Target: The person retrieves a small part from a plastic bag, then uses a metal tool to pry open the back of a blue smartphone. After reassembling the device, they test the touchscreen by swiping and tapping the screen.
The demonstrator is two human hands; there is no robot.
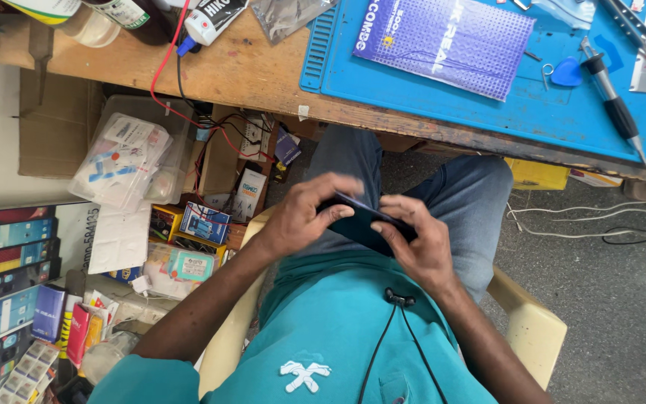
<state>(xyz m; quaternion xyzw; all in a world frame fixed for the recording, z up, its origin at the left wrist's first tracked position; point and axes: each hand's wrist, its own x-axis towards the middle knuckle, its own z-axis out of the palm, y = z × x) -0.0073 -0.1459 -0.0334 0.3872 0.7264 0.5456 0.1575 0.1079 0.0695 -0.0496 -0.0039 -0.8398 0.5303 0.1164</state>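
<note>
I sit on a pale plastic chair (536,329) and look down at my lap. Both hands hold a dark smartphone (362,224) above my thighs. My left hand (304,213) grips its left end, fingers curled over the top edge. My right hand (413,239) holds the right end, with the thumb pressed on the phone's face. Part of the phone is hidden under my fingers.
A wooden bench edge (248,75) runs across the top, carrying a blue work mat (562,112) with a purple-blue packet (450,37), a screwdriver (614,105) and a blue pick (567,72). Boxes, plastic bags and red wires (181,112) crowd the floor at left. White cables (585,217) lie on the grey floor at right.
</note>
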